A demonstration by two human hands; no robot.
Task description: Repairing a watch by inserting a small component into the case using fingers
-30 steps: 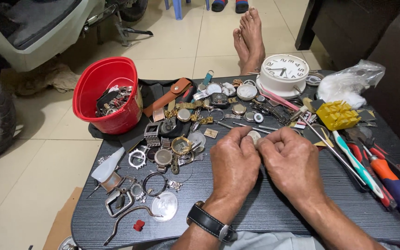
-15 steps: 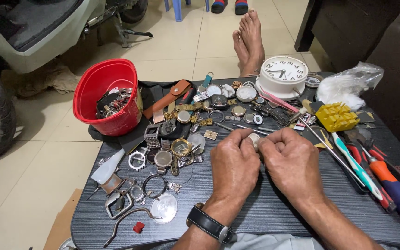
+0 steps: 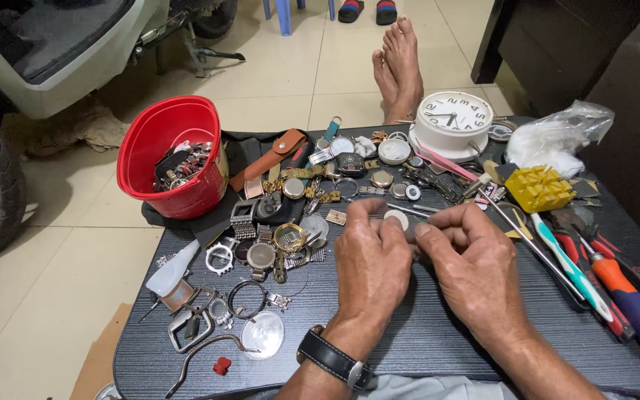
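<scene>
head view | left hand (image 3: 370, 263) and right hand (image 3: 475, 268) fingertips pinched together on small round part (image 3: 396, 219) | above dark table (image 3: 438, 341)

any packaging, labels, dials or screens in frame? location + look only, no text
Alarm clock: far edge of the table, right of centre; round white dial, dark hands.
Plastic bag: far right of the table; clear, crumpled, something white inside.
Squeeze bottle: left side, lying down; small, translucent white, pointed tip.
Red bucket: far left corner; round, holds watch parts.
No screens or signs visible.
</scene>
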